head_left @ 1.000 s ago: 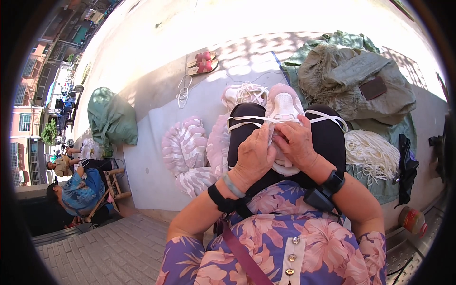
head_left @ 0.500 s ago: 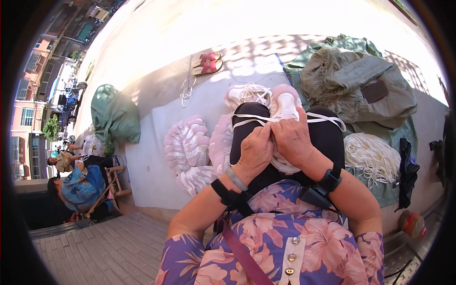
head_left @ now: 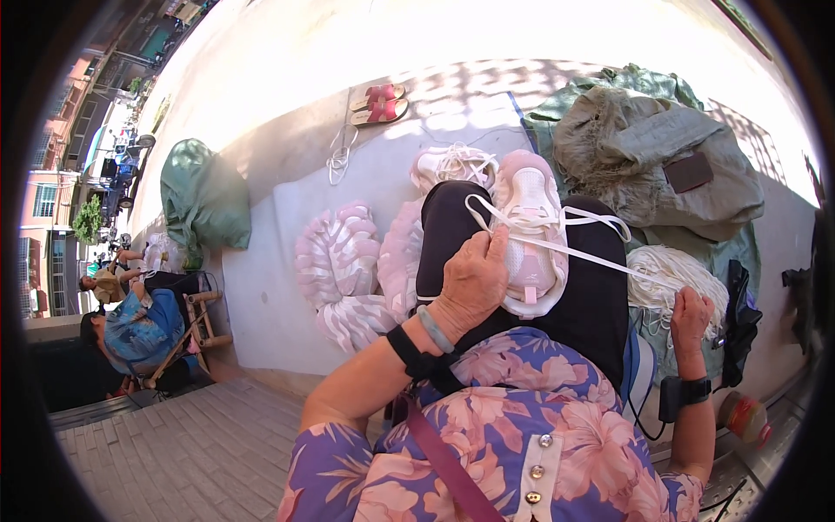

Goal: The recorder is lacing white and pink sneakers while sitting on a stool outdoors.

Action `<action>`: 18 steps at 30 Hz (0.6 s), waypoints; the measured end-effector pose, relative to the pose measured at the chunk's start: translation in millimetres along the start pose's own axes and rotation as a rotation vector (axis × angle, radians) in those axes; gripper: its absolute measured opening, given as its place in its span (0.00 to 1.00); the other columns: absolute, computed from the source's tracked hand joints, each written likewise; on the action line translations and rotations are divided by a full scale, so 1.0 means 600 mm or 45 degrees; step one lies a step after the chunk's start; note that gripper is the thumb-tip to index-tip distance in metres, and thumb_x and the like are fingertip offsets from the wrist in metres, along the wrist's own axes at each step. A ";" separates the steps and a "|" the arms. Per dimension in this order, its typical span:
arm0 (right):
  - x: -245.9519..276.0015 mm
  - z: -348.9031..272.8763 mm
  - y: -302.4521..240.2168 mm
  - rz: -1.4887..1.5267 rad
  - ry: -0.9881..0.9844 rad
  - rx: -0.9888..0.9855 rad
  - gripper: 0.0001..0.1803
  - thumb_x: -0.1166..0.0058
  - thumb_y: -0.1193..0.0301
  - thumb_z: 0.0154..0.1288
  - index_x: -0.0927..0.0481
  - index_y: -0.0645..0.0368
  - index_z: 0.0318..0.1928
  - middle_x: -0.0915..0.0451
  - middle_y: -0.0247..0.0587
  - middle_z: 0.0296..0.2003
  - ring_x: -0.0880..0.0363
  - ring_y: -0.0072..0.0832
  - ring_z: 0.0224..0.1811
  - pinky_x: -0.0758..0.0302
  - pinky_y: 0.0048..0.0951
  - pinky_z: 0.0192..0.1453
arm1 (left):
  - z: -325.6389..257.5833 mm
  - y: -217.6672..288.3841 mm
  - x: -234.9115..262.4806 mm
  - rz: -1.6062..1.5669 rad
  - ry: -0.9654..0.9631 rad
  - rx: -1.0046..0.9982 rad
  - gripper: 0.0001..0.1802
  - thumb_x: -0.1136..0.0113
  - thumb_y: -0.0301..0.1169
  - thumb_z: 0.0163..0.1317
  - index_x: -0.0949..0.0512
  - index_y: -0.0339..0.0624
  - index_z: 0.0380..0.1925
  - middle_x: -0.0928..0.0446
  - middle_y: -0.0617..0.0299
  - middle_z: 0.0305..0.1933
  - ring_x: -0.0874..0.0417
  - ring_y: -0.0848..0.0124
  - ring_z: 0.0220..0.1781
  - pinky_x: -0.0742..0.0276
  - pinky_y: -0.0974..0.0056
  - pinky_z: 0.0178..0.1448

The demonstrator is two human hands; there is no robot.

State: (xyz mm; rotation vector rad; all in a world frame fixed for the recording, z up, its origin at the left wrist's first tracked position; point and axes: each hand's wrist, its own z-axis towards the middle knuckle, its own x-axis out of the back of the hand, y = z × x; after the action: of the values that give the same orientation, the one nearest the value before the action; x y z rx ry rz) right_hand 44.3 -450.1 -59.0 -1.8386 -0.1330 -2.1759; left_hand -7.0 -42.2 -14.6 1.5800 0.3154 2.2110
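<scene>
A pink and white sneaker [head_left: 532,271] lies sole down across my dark-trousered thighs, its toe pointing away from me. White lace runs through its upper eyelets, and loose ends fall to either side. My left hand [head_left: 474,278] is closed at the shoe's left edge, finger and thumb pinching the lace there. A long white shoelace [head_left: 600,257] stretches taut from that spot across the shoe to my right hand [head_left: 691,320], which is closed on it, out to the right of my knee. Beyond my left knee rests another pink and white sneaker [head_left: 448,167] with loose laces.
Pink and white shoe parts [head_left: 337,261] lie in rows on a pale sheet [head_left: 270,296]. A heap of white laces [head_left: 665,274] is at right, below a greenish sack [head_left: 635,148]. Red sandals [head_left: 380,109], a green bag [head_left: 204,196] and a seated person [head_left: 148,335] are further off.
My hands were together over the shoe. My right hand has swung out to the right, drawing the lace straight. The left stays by the shoe, which now shows its heel.
</scene>
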 end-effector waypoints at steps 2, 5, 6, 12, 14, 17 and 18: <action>-0.036 -0.069 0.099 -0.066 -0.072 -0.203 0.04 0.50 0.71 0.60 0.29 0.57 0.30 0.24 0.45 0.25 0.25 0.43 0.30 0.37 0.41 0.48 | 0.001 0.003 0.003 0.009 -0.054 0.023 0.21 0.48 0.25 0.50 0.29 0.32 0.47 0.28 0.51 0.35 0.23 0.55 0.35 0.23 0.59 0.38; -0.058 -0.098 0.133 0.106 -0.262 -0.431 0.04 0.49 0.70 0.59 0.28 0.57 0.30 0.23 0.46 0.25 0.25 0.44 0.32 0.37 0.41 0.47 | 0.005 0.008 0.014 -0.059 0.000 0.034 0.17 0.46 0.24 0.53 0.29 0.34 0.45 0.27 0.52 0.34 0.22 0.58 0.33 0.24 0.60 0.36; -0.055 -0.089 0.107 0.162 -0.414 -0.338 0.04 0.48 0.70 0.58 0.27 0.57 0.30 0.23 0.46 0.26 0.25 0.44 0.33 0.36 0.41 0.47 | 0.006 0.007 0.017 -0.147 0.098 0.013 0.14 0.45 0.24 0.55 0.29 0.34 0.43 0.26 0.53 0.32 0.22 0.59 0.31 0.24 0.62 0.35; 0.005 0.025 -0.075 0.229 -0.257 0.106 0.05 0.46 0.72 0.56 0.24 0.58 0.33 0.22 0.44 0.31 0.25 0.42 0.37 0.34 0.39 0.46 | 0.023 -0.023 0.020 -0.581 0.062 0.449 0.18 0.38 0.32 0.58 0.33 0.36 0.44 0.26 0.61 0.28 0.29 0.76 0.21 0.30 0.70 0.27; 0.023 0.061 -0.128 0.454 -0.077 0.176 0.06 0.46 0.73 0.55 0.23 0.59 0.35 0.23 0.42 0.33 0.26 0.41 0.38 0.34 0.39 0.47 | 0.036 -0.006 0.025 -0.507 0.020 0.439 0.22 0.37 0.32 0.56 0.34 0.36 0.46 0.26 0.61 0.29 0.29 0.75 0.21 0.30 0.70 0.28; 0.056 0.105 -0.228 0.676 0.160 0.395 0.07 0.45 0.74 0.55 0.23 0.60 0.35 0.24 0.40 0.34 0.26 0.40 0.38 0.35 0.40 0.48 | 0.034 -0.002 0.017 -0.402 -0.038 0.447 0.28 0.36 0.32 0.52 0.35 0.35 0.51 0.26 0.59 0.32 0.29 0.75 0.22 0.29 0.68 0.29; 0.059 0.116 -0.256 0.698 0.142 0.508 0.08 0.45 0.74 0.53 0.24 0.60 0.36 0.24 0.39 0.34 0.27 0.38 0.38 0.35 0.39 0.47 | 0.032 -0.006 0.014 -0.378 -0.059 0.455 0.31 0.36 0.32 0.50 0.36 0.35 0.53 0.26 0.58 0.33 0.29 0.74 0.23 0.29 0.67 0.30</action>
State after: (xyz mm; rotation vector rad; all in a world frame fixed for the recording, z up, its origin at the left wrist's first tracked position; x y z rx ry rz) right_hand 63.1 -291.7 5.6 -1.3339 -0.0286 -1.7133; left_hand 9.3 -36.3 -2.4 1.6294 0.9114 1.9623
